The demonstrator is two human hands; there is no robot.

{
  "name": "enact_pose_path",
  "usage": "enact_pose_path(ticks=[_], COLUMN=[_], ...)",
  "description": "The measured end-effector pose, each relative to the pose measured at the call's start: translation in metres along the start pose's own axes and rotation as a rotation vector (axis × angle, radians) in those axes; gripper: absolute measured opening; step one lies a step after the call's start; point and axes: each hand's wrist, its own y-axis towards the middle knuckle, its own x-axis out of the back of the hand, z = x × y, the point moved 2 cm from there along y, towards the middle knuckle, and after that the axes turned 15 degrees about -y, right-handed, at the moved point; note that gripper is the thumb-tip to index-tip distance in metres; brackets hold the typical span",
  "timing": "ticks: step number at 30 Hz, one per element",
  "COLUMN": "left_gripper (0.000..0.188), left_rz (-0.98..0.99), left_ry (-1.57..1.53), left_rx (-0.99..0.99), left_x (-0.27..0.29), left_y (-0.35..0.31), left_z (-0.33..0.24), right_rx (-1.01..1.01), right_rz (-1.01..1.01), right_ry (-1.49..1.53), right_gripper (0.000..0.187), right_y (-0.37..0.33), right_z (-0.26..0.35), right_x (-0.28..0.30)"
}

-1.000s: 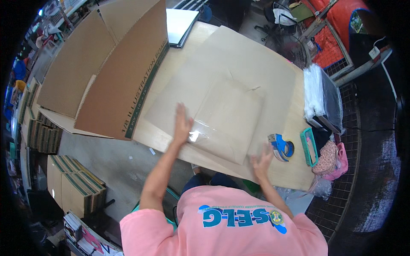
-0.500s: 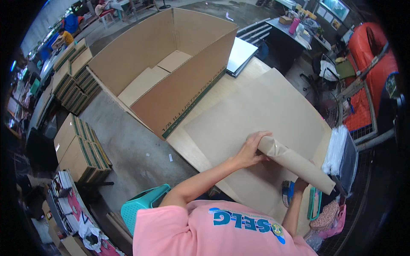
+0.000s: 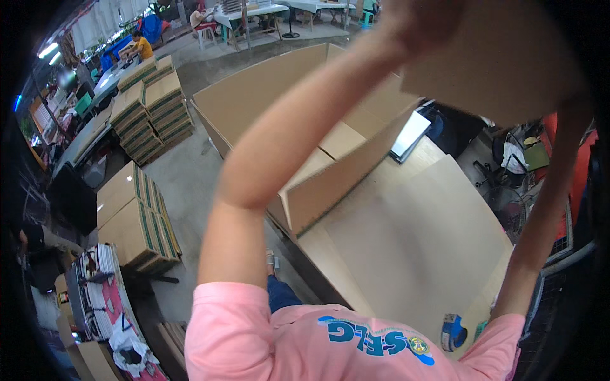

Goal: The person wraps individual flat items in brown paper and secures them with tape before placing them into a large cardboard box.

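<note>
The left hand [image 3: 416, 22] was clamped on the near edge of a folded brown cardboard sheet [image 3: 502, 60], raised high at the top of the view. The right hand sat behind that sheet, out of sight, so whether it gripped could not be told; only its forearm [image 3: 546, 209] rose along the right side. Half a second before, the same sheet was held low over the table by the left hand, and a second before both palms pressed flat on it there; it had since been lifted overhead, which suggested the flat was being swung up to be opened or turned. Below lay the cardboard-covered worktable [image 3: 413, 235], a large open carton [image 3: 298, 120] beyond it, a blue tape dispenser [image 3: 452, 331] near the right elbow, and stacks of flat boxes [image 3: 136, 219] on the floor at left.
</note>
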Motion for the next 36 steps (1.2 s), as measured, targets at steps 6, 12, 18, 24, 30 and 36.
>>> enact_pose_path(ticks=[6,12,18,24,30,36], left_gripper=[0.085,0.074,0.058,0.051,0.051,0.056], left_rz=[0.302,0.725,0.666,0.668,0.674,1.027], left_ry=[0.138,0.865,0.294,0.124,0.095,0.409], left_rx=[0.14,0.931,1.376,1.395,1.416,1.461], left_x=[0.226,0.462,0.499,0.498,0.514,0.501], left_y=[-0.024,-0.125,-0.184,-0.176,-0.175,-0.163], left_z=[0.025,0.081,0.107,0.116,0.126,0.129], right_rx=[0.137,0.234,0.006,-0.105,-0.293,0.38], right_rz=[0.248,0.634,1.132,1.216,1.311,1.11], right_ry=[-0.283,-0.7,-1.058,-1.278,-1.291,-1.198], right_gripper=[0.066,0.074,0.077,0.081,0.084,0.059], right_y=[-0.066,-0.155,-0.278,-0.317,-0.359,-0.389], right_z=[0.016,-0.021,-0.084,-0.195,-0.282,-0.342], right_x=[-0.2,-0.359,-0.432,-0.462,-0.464,-0.434])
